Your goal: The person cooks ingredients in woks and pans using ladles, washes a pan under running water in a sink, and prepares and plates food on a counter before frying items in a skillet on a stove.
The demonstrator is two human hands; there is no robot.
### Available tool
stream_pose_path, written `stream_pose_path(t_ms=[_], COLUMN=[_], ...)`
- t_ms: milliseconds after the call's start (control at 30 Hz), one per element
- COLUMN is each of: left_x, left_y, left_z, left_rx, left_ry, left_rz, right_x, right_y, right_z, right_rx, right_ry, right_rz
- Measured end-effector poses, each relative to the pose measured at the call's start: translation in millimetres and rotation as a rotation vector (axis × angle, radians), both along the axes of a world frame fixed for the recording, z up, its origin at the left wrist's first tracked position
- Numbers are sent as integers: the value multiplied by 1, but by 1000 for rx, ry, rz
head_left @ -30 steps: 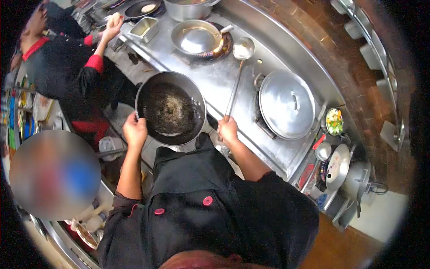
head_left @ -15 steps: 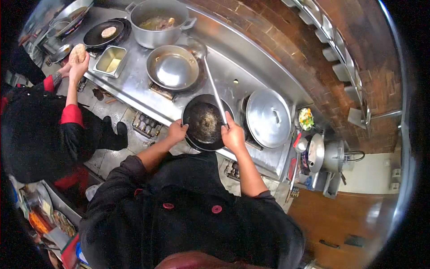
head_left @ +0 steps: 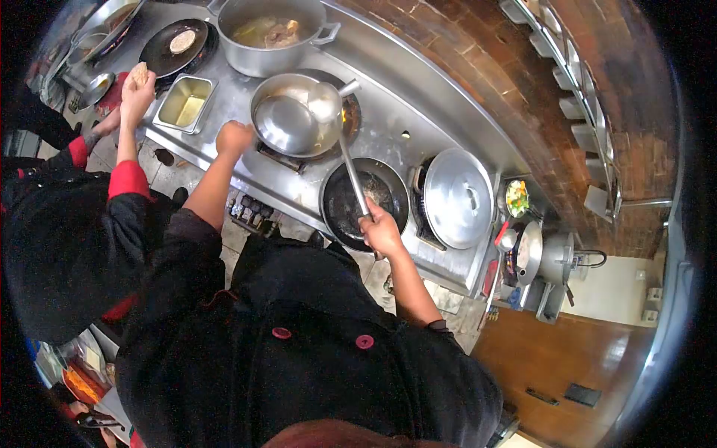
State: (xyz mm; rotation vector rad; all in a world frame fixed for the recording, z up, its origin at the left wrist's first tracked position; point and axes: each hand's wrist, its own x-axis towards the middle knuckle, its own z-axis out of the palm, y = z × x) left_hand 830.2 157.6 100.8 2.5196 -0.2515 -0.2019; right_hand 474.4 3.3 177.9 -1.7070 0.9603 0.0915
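1. the ladle (head_left: 352, 175) is long and metal, with a round, shiny bowl. its bowl is over the light metal pan (head_left: 287, 131), and its handle slants down across the dark pan (head_left: 345, 205).
2. the right hand (head_left: 381, 230) is wrapped around the ladle's handle near its lower end.
3. the left hand (head_left: 235, 140) is at the side of the light metal pan, fingers curled; whether they grip anything, i cannot tell.
4. the dark pan is round and deep, glossy black inside with a paler patch. the light metal pan is shiny, and orange flame shows beside it.
5. the steel cooktop (head_left: 388, 131) also bears a big pot (head_left: 261, 61) with food in it, an oval lid (head_left: 455, 198) and a square container (head_left: 208, 112) with something yellowish.
6. a co-worker's hand (head_left: 137, 97) holds a pale, flat piece (head_left: 140, 73); a brick wall (head_left: 478, 67) runs behind the cooktop.
7. the big pot is cut off at the top. what lies under the lid is hidden, and the corners are black.
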Motion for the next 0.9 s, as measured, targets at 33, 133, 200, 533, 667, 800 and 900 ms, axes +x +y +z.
stream_pose_path(t_ms=[33,133,200,533,667,800,900], left_x=[2,3,2,3,7,-15,-33], left_y=[-4,-8,-11,1,-11,-11,31], left_z=[9,20,17,6,-7,82,149], left_rx=[-2,141,164,17,-377,-713,-509], left_ry=[-4,171,137,21,157,188,-91], left_rz=[-4,-132,-148,6,-98,-5,-211], right_x=[-2,-11,-17,-20,-20,-13,0], right_y=[-6,-30,-36,-50,-56,-54,-56], right_z=[4,8,-7,14,9,-12,-34], right_rx=[177,267,212,441,324,-446,-243], right_ry=[-32,-9,40,-47,-13,0,-3], right_rz=[-46,-27,-14,-17,57,307,232])
